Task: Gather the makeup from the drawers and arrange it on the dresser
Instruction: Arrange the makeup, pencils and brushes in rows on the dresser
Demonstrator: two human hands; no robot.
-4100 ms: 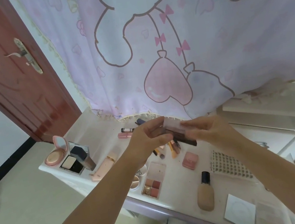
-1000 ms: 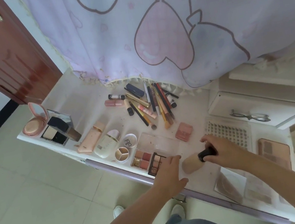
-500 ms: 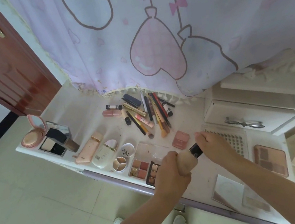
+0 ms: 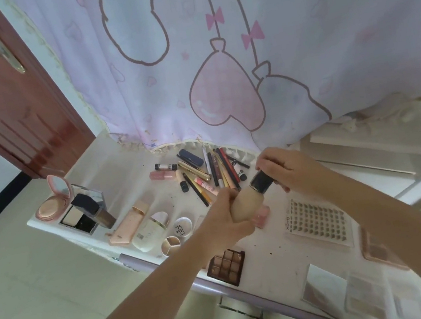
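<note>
Both hands hold one foundation bottle tilted in the air above the white worktop. The left hand has its fingers curled round the beige body, and the right hand pinches the black cap at the upper end. Taking the bottle as the landmark: just beyond it, toward the curtain, lies a fan of pencils and slim tubes, with a navy case at its far edge. A small pink compact sits directly under the bottle, partly hidden by it. To the bottle's left stand a cream oval case, a round white pot, a small three-part round pan and a peach tube; farther left are a dark square bottle on a mirrored powder palette and an open round pink compact at the worktop's corner. On the near side of the bottle, by the worktop's front edge, lies an open brown eyeshadow palette. To the bottle's right is a white card of small dark dots, and beyond that a rose-edged palette and some clear flat packets.
</note>
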